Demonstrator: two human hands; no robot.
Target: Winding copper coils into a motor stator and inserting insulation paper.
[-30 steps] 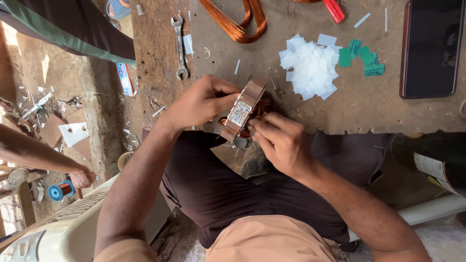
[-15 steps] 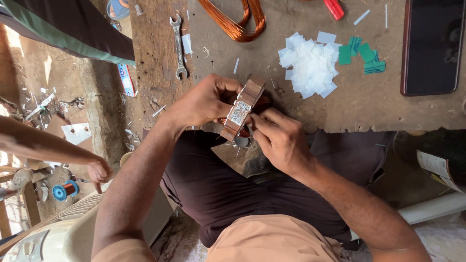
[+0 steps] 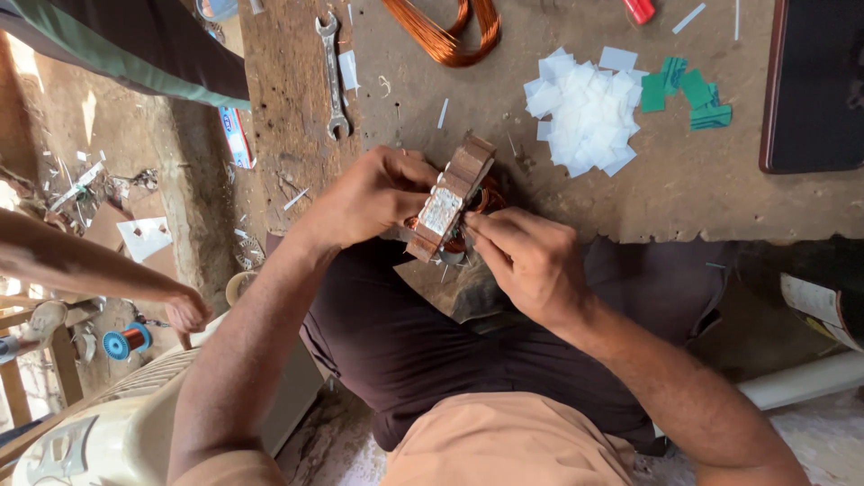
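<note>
I hold a small motor stator [image 3: 448,201], a ring of stacked metal plates with copper windings inside, on edge at the workbench's near edge above my lap. My left hand [image 3: 373,193] grips its left side. My right hand [image 3: 526,256] pinches at the copper winding on its right face with the fingertips. What the right fingertips hold is hidden behind the stator.
On the worn wooden bench [image 3: 684,189] lie a coil of copper wire [image 3: 445,31], a spanner [image 3: 333,76], a pile of white paper pieces [image 3: 585,112], green slips [image 3: 688,90] and a dark flat slab [image 3: 819,85]. Another person's arm [image 3: 99,274] reaches in at left, near a blue wire spool [image 3: 124,342].
My hands and the stator stay nearly still; the right fingers shift slightly on the winding. The other person's arm at left has moved further right and lower.
</note>
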